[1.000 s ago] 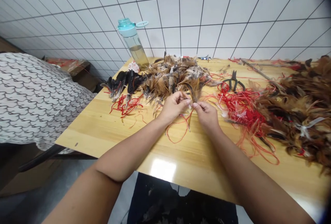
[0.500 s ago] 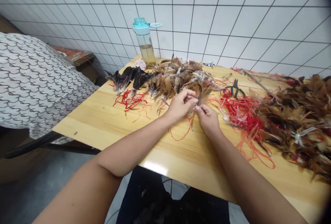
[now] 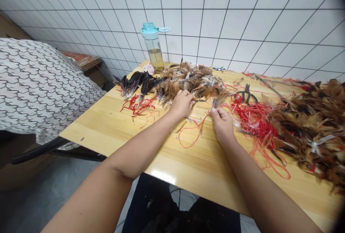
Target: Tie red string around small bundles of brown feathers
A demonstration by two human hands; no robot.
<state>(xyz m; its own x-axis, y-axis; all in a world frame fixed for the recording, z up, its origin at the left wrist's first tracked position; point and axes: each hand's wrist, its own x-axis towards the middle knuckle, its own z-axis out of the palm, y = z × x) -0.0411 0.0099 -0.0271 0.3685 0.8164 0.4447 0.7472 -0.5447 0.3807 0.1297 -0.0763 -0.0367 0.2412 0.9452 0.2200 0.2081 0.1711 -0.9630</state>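
My right hand (image 3: 222, 125) pinches a small brown feather (image 3: 215, 101) upright between thumb and fingertips. My left hand (image 3: 182, 103) lies at the front edge of a heap of brown and tan feathers (image 3: 192, 84), its curled fingers touching the heap. Whether those fingers hold anything is hidden. Thin red and orange string (image 3: 191, 134) loops on the table between my hands. Black feathers (image 3: 137, 84) lie left of the heap, above a tangle of red thread (image 3: 137, 106).
A larger feather mass (image 3: 304, 125) and a red string tangle (image 3: 254, 116) cover the table's right side. Black-handled scissors (image 3: 246, 94) lie behind them. A water bottle (image 3: 152, 44) stands at the back corner by the tiled wall (image 3: 205, 17). Patterned cloth (image 3: 35, 89) lies left of the wooden table (image 3: 107, 132).
My hands have moved apart. My left hand has gone left to the feather heap, and my right hand has drawn back slightly with the feather. The view has shifted slightly.
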